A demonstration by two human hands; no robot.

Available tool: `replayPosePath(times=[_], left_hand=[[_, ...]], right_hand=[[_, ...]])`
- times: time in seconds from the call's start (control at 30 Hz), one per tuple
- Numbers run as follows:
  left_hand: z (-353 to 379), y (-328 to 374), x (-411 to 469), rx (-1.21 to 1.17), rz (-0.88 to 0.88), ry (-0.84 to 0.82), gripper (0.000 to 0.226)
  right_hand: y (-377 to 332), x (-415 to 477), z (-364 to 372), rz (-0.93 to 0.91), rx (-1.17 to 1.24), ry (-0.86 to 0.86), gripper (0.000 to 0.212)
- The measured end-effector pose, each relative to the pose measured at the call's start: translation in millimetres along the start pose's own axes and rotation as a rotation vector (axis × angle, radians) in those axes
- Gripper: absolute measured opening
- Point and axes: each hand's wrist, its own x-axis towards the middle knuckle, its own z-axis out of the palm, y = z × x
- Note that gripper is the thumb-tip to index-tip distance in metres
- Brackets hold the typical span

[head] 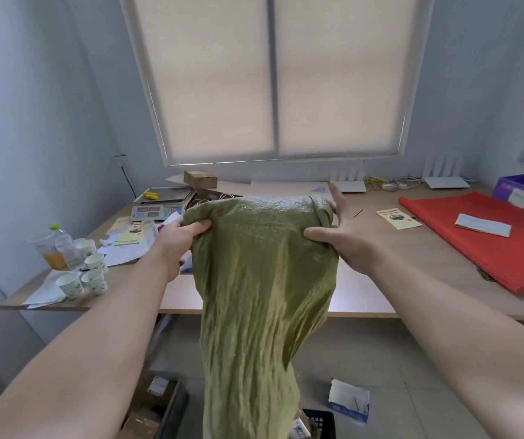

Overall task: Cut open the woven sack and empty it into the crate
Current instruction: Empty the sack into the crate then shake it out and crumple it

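Left hand (181,239): fingers curled tight round one upper corner of the green woven sack (254,296), with the fabric bunched in the fist.
Right hand (338,239): the thumb pinches the other upper corner against the palm, while the fingers stand splayed and straight behind the cloth. This looks a lighter hold than the left.
Woven sack: hangs upended, slack and creased, below both hands, with its lower end down at the black crate (319,419). Whether the mouth sits inside the rim cannot be told.
Crate: on the floor, straight under the hands; a few small packs show in it beside the sack's end.
Step in hand: likely the shaking-out. It should go best with both corners level and high, the mouth over the crate, and short shakes so nothing lodges in the folds. The right hand may want its fingers closed first.
Worktop (381,264): beyond the hands — pale wood, under a window blind (273,74).
Left of the left hand: paper cups (94,278), a bottle (53,248), a weighing scale (156,210).
Right of the right hand: a leaflet (396,218), then a red mat (476,248).
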Motion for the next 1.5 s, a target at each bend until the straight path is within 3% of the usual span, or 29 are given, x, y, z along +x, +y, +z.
replayPosePath(times=[0.2, 0.3, 0.4, 0.53, 0.6, 0.77, 1.0, 1.17, 1.27, 1.4, 1.5], left_hand=[[-2.5, 2.6, -1.4, -0.068, -0.011, -0.003, 0.021], [-5.6, 1.4, -1.6, -0.141, -0.038, -0.041, 0.025], [-1.3, 4.9, -4.9, -0.242, -0.041, -0.053, 0.021], [4.5, 5.4, -7.8, -0.255, -0.047, -0.121, 0.056], [4.2, 3.7, -9.4, -0.247, -0.036, -0.171, 0.066], [6.2, -2.5, -7.4, -0.261, 0.036, -0.257, 0.074], [10.7, -2.5, -0.4, -0.262, 0.033, -0.196, 0.062], [9.9, 1.4, 1.9, -0.310, -0.028, -0.077, 0.034], [4.2, 0.0, 2.3, -0.318, -0.115, -0.077, 0.039], [2.3, -1.0, 2.3, -0.329, -0.177, -0.110, 0.034], [0.0, -5.4, 2.9, -0.304, -0.251, -0.161, 0.029]], right_hand=[[6.7, -7.4, -1.4, -0.017, -0.314, -0.075, 0.118], [7.5, -6.2, -1.4, -0.045, -0.316, -0.002, 0.085], [11.4, -0.6, 0.0, -0.037, -0.161, 0.089, 0.056], [14.1, 6.7, 6.8, -0.012, 0.063, 0.212, 0.040], [16.1, 12.0, 7.9, 0.010, 0.071, 0.284, 0.043], [15.7, 18.3, 5.9, 0.064, -0.061, 0.405, 0.092], [8.6, 19.1, 4.5, 0.066, -0.194, 0.497, 0.104], [3.0, 10.1, 0.7, 0.031, 0.047, 0.197, 0.112], [6.0, 5.0, -0.5, -0.005, 0.042, 0.052, 0.119], [11.4, 2.9, -4.1, 0.018, -0.057, 0.001, 0.117], [11.8, 2.2, -7.3, 0.018, -0.078, 0.036, 0.094]])
